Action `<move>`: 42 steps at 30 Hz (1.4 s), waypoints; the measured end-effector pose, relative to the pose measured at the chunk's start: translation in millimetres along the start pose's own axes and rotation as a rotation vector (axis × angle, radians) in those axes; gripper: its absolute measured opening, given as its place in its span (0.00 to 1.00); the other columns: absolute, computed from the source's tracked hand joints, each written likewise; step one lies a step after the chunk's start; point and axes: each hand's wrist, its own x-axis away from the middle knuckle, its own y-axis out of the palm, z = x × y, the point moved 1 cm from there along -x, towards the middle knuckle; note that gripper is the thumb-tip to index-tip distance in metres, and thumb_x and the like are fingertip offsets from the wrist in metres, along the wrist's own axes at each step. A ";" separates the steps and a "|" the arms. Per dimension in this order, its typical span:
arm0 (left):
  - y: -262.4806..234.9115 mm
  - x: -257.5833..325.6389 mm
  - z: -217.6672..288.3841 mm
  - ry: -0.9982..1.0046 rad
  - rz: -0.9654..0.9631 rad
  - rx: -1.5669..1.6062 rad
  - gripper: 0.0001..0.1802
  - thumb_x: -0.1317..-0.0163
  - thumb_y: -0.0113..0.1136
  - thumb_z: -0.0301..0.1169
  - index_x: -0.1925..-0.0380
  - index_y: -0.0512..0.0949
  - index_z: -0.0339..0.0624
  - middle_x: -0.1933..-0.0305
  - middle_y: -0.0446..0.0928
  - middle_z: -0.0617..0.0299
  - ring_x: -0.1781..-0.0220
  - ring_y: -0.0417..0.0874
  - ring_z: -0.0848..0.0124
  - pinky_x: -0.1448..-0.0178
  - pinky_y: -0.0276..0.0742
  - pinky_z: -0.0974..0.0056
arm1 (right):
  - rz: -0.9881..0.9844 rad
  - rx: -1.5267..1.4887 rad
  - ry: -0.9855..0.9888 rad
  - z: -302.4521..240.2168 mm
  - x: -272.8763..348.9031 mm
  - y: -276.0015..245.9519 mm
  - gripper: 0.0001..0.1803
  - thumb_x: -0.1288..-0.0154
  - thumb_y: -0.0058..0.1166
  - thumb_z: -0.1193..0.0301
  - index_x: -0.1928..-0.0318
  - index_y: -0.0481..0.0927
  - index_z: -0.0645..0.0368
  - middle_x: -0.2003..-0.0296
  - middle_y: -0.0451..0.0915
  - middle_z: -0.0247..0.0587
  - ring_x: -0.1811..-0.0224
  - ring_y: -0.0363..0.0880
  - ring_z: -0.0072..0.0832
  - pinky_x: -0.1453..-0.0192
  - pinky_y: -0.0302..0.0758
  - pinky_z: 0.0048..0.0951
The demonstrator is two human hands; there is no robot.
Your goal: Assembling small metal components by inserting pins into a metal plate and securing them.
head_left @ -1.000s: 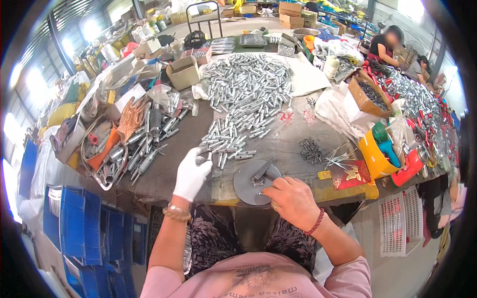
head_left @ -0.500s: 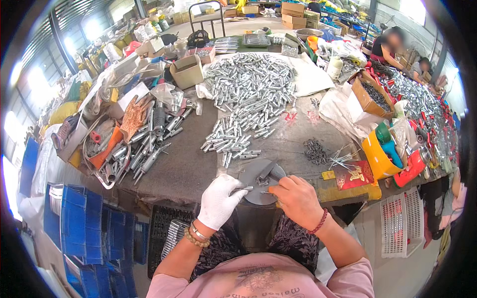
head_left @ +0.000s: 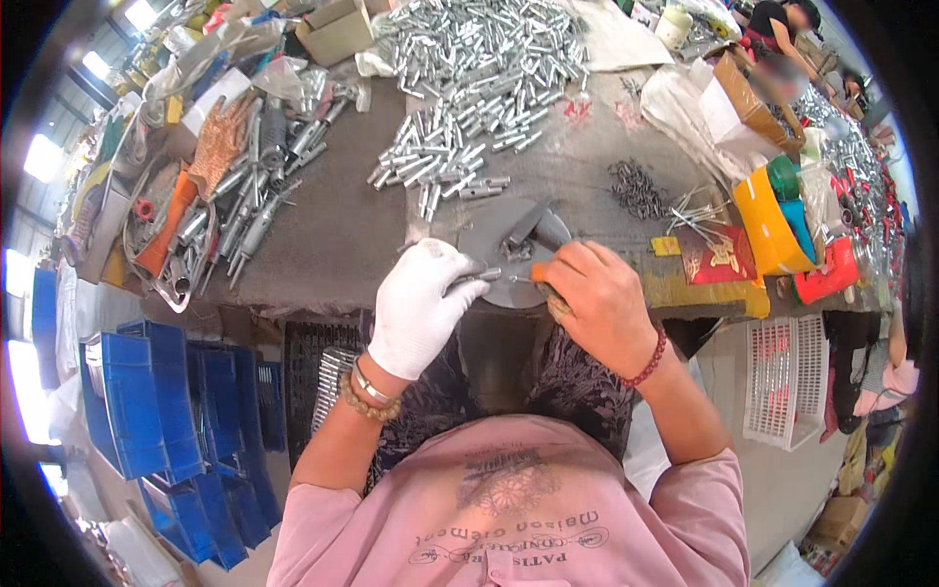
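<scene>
My left hand (head_left: pixel 423 303), in a white glove, grips a short silver metal tube (head_left: pixel 477 279) at the table's near edge. My right hand (head_left: pixel 597 298), bare with a red bead bracelet, holds an orange-handled tool (head_left: pixel 546 284) with its tip against the tube's end. Both hands meet over a round grey metal plate (head_left: pixel 509 245) with a small fixture on it. A big heap of the same silver tubes (head_left: pixel 479 78) lies farther back on the grey table (head_left: pixel 333 235).
Finished longer metal parts and orange gloves (head_left: pixel 220 205) lie at the left. A pile of small dark springs (head_left: pixel 636 186) and thin pins sits right of the plate, beside yellow and red containers (head_left: pixel 768 220). Blue crates (head_left: pixel 147 411) stack at lower left, a white basket (head_left: pixel 792 377) at right.
My left hand came back from the tube heap toward me with a tube and met my right hand at the plate. The view has tilted down and closer.
</scene>
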 end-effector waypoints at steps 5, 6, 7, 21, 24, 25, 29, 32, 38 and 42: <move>3.2 1.4 -1.0 0.055 0.035 -0.005 0.10 0.40 0.77 0.31 0.60 0.89 0.43 0.60 0.83 0.56 0.54 0.84 0.55 0.47 0.81 0.54 | -0.006 -0.008 -0.003 1.2 0.7 3.7 0.17 0.47 0.69 0.78 0.54 0.86 0.55 0.59 0.78 0.39 0.54 0.82 0.41 0.47 0.81 0.42; 3.8 2.2 -0.8 0.070 0.036 -0.011 0.10 0.40 0.77 0.31 0.59 0.89 0.43 0.59 0.83 0.56 0.53 0.84 0.55 0.47 0.81 0.54 | -0.002 -0.007 -0.018 1.3 0.9 4.3 0.17 0.47 0.69 0.78 0.54 0.86 0.55 0.59 0.78 0.39 0.54 0.82 0.40 0.47 0.81 0.42; 2.8 2.0 1.3 0.068 0.033 -0.009 0.10 0.40 0.77 0.31 0.59 0.89 0.43 0.59 0.83 0.56 0.53 0.84 0.55 0.47 0.81 0.54 | 0.003 -0.005 -0.034 1.4 0.8 4.6 0.17 0.47 0.70 0.78 0.54 0.86 0.56 0.59 0.78 0.38 0.53 0.82 0.40 0.47 0.81 0.42; 4.1 1.9 -3.2 0.063 0.002 -0.005 0.11 0.40 0.77 0.27 0.57 0.91 0.42 0.59 0.83 0.58 0.53 0.84 0.58 0.46 0.80 0.56 | -0.013 0.015 -0.102 6.1 -6.1 6.5 0.15 0.44 0.66 0.76 0.55 0.86 0.55 0.60 0.78 0.37 0.56 0.82 0.37 0.49 0.82 0.40; 5.4 2.2 -6.5 0.050 0.001 0.062 0.11 0.41 0.77 0.26 0.58 0.91 0.42 0.60 0.83 0.59 0.53 0.83 0.58 0.46 0.79 0.57 | -0.019 0.005 -0.108 8.1 -6.4 7.0 0.14 0.43 0.66 0.76 0.55 0.87 0.56 0.60 0.78 0.37 0.56 0.82 0.37 0.49 0.82 0.39; 5.6 2.5 -5.7 0.051 0.000 0.062 0.11 0.41 0.77 0.26 0.58 0.91 0.42 0.60 0.83 0.59 0.53 0.83 0.58 0.46 0.79 0.57 | -0.015 -0.005 -0.115 8.6 -6.3 7.4 0.14 0.43 0.65 0.77 0.55 0.87 0.56 0.60 0.78 0.37 0.56 0.81 0.37 0.49 0.81 0.39; 6.4 3.5 -3.9 0.029 0.010 0.092 0.11 0.41 0.77 0.25 0.58 0.91 0.41 0.60 0.82 0.60 0.54 0.83 0.59 0.47 0.78 0.58 | 0.012 -0.023 -0.125 11.3 -3.6 11.2 0.14 0.42 0.65 0.77 0.54 0.86 0.56 0.60 0.78 0.37 0.56 0.81 0.37 0.49 0.81 0.40; 7.9 1.7 -4.0 0.029 -0.004 0.100 0.11 0.41 0.77 0.24 0.57 0.91 0.41 0.60 0.81 0.60 0.54 0.82 0.60 0.47 0.78 0.58 | 0.039 -0.052 -0.116 12.3 -2.0 13.1 0.13 0.40 0.63 0.77 0.54 0.86 0.56 0.60 0.77 0.37 0.56 0.81 0.38 0.49 0.81 0.40; 7.8 2.6 -1.2 0.039 0.011 0.107 0.10 0.42 0.77 0.23 0.60 0.91 0.42 0.61 0.82 0.58 0.53 0.84 0.58 0.46 0.80 0.56 | 0.000 -0.001 -0.133 11.2 -7.6 18.1 0.10 0.40 0.62 0.75 0.56 0.85 0.52 0.60 0.77 0.37 0.53 0.81 0.37 0.47 0.80 0.40; 5.3 1.7 0.6 0.065 -0.009 0.061 0.10 0.42 0.77 0.23 0.59 0.91 0.42 0.61 0.82 0.58 0.53 0.84 0.57 0.46 0.81 0.56 | 0.015 0.011 -0.105 11.7 -3.4 13.0 0.14 0.40 0.64 0.75 0.53 0.89 0.51 0.59 0.81 0.35 0.54 0.84 0.37 0.48 0.83 0.39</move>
